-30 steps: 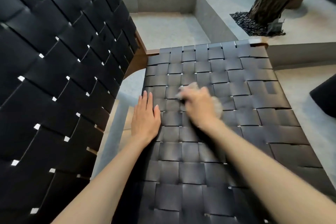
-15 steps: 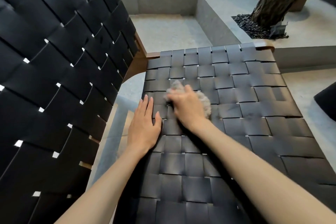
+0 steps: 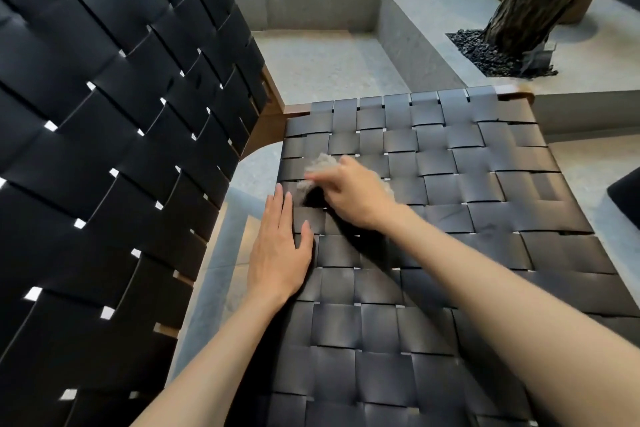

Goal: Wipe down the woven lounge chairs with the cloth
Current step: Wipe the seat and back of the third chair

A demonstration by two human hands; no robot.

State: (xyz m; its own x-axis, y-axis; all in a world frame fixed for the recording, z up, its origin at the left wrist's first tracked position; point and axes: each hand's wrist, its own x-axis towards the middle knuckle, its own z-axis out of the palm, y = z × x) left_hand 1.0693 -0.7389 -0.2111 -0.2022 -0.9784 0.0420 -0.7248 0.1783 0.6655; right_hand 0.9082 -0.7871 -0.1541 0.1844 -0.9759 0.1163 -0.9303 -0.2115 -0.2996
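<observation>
Wiping now: I have the right hand point(image 3: 353, 196) bunched down on the grey cloth point(image 3: 320, 168), pressing it onto the woven seat point(image 3: 467, 218) near its left edge, toward the far left corner.
Right hand state: fingers closed over the cloth; the wad pokes out past the fingertips, and the hand is blurred, so I can't judge how firm the hold is.
Left hand state: my left hand point(image 3: 278, 251) lies flat, fingers together, holding nothing, on the seat's left edge just beside the cloth.
Hands apart or together: close, not touching.
Risk, snagging: straps overlap with raised edges and small gaps; a loose cloth corner could catch under a strap and pull out of my hold.
Risk, collision: a stroke back toward the left edge would run the cloth into my braced fingers.
Risk, slipping off: the left palm sits half over the seat's edge; leaning harder could slide it into the gap beside the second chair's woven back point(image 3: 104, 149).
Risk, missed coverage: right edge and near edge of the seat look untouched to me, though I can't tell clean from dusty here.
Risk, second chair: its woven back stands steep, so I judge the cloth will need more grip there.
</observation>
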